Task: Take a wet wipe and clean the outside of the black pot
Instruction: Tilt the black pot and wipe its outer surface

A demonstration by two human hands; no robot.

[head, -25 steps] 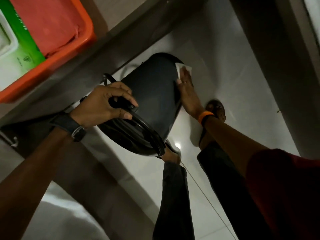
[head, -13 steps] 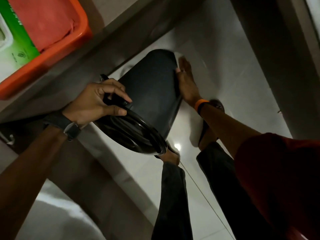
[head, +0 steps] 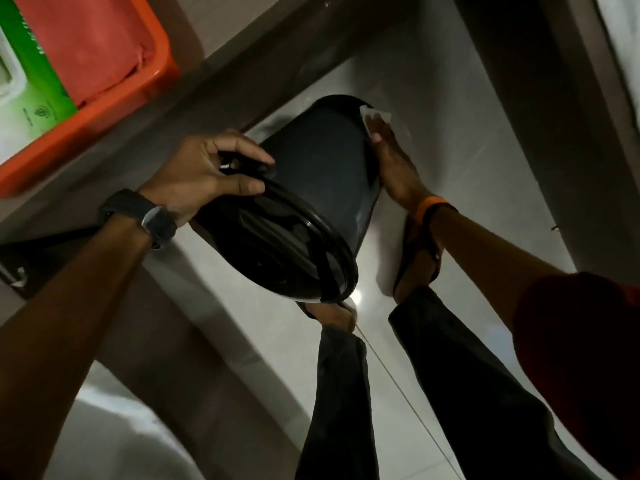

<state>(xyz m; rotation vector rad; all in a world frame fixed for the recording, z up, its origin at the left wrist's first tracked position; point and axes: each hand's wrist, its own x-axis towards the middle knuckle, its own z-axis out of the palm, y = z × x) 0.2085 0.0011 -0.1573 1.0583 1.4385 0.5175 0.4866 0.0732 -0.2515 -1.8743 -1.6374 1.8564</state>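
The black pot (head: 318,174) hangs in the air above the floor, tilted with its mouth toward me and its base pointing away. My left hand (head: 207,171) grips the pot's handle at the rim on the left. My right hand (head: 394,164) lies flat against the pot's right outer wall near the base and presses a white wet wipe (head: 375,117) onto it. Only a corner of the wipe shows past my fingertips.
An orange tray (head: 104,112) sits on a counter at the upper left, holding a green wet-wipe pack (head: 27,88) and a red cloth. Below are a light tiled floor (head: 433,133), my dark trouser legs and sandalled feet (head: 419,258).
My right hand with the wipe slid a little along the pot's side near the base, then back toward the base edge. The left hand kept its grip on the handle.
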